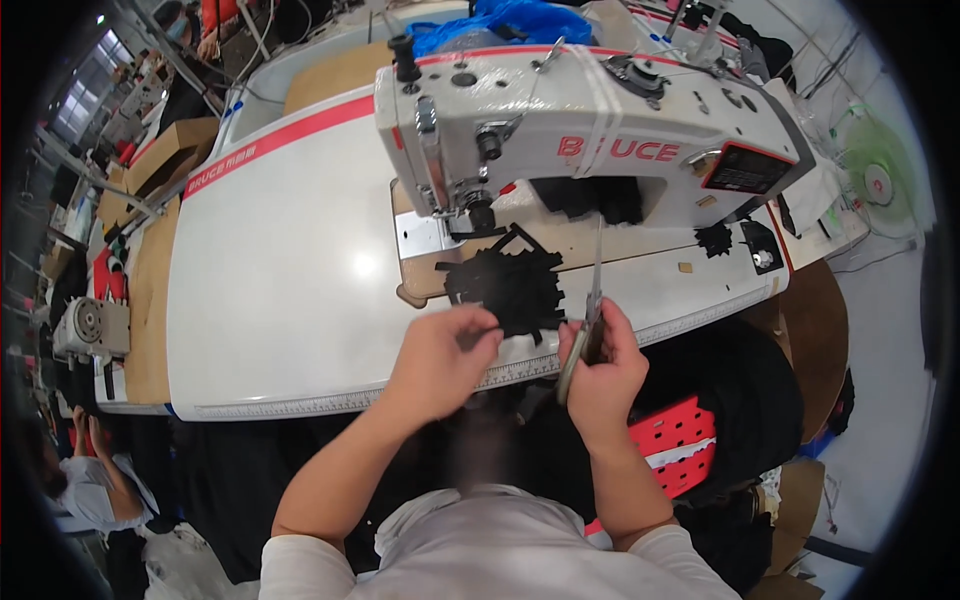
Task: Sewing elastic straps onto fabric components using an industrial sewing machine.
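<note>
My left hand (440,355) is at the near edge of a pile of black cut strips (505,280), thumb and fingertips pinched on a dark piece whose outline is hard to make out. To its right my right hand (610,370) grips large metal scissors (597,265), blades pointing away from me over the white sewing table (280,300). The pile lies in front of and below the needle end of a white industrial sewing machine (480,110).
A ruler strip (260,408) runs along the table's front edge. At right are a small black scrap heap (713,238) and a green fan (875,180). Cardboard boxes (170,150) and another machine (90,330) stand left. Co-workers appear at lower left (90,480) and upper left.
</note>
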A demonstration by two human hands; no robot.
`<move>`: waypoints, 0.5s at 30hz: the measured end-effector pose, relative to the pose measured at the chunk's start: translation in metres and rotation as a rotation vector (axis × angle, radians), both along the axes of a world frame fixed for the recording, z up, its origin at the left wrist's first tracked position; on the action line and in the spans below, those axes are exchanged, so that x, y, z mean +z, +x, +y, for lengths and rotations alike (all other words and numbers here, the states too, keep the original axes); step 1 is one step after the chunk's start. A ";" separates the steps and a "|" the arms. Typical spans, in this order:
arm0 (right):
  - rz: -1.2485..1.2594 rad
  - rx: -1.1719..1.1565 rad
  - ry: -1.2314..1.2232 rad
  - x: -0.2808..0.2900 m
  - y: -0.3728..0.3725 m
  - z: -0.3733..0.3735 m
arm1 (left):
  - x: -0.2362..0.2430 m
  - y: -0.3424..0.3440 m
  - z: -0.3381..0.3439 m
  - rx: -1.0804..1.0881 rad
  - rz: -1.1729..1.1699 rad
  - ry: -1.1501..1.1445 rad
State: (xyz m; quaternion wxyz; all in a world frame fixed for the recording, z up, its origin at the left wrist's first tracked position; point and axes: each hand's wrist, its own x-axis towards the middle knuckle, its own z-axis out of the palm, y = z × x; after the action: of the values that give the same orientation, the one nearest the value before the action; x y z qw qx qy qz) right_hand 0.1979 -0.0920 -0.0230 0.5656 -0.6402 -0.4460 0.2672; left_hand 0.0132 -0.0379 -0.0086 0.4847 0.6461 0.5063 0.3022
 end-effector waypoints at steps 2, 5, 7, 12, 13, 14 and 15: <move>-0.025 -0.008 0.059 0.007 0.002 0.002 | 0.003 0.004 0.025 -0.003 -0.133 -0.171; 0.031 0.239 -0.075 0.002 0.010 -0.027 | 0.001 0.002 0.036 0.051 -0.182 -0.334; 0.252 0.523 -0.240 -0.005 0.013 -0.050 | 0.008 0.000 0.036 0.078 -0.215 -0.396; 0.449 0.721 -0.491 -0.016 0.012 -0.053 | 0.010 -0.005 0.034 0.129 -0.310 -0.497; 0.448 0.745 -0.508 -0.016 0.011 -0.049 | 0.009 -0.004 0.034 0.140 -0.319 -0.494; 0.450 0.746 -0.508 -0.016 0.009 -0.045 | 0.009 -0.004 0.033 0.150 -0.329 -0.489; 0.437 0.726 -0.481 -0.016 0.005 -0.042 | 0.009 -0.004 0.032 0.151 -0.328 -0.489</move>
State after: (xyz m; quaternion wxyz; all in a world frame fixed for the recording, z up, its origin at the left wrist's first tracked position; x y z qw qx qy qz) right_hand 0.2033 -0.1339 -0.0391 0.3524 -0.4845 -0.4370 0.6709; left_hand 0.0089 -0.0064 0.0005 0.6773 0.4132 0.5258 0.3067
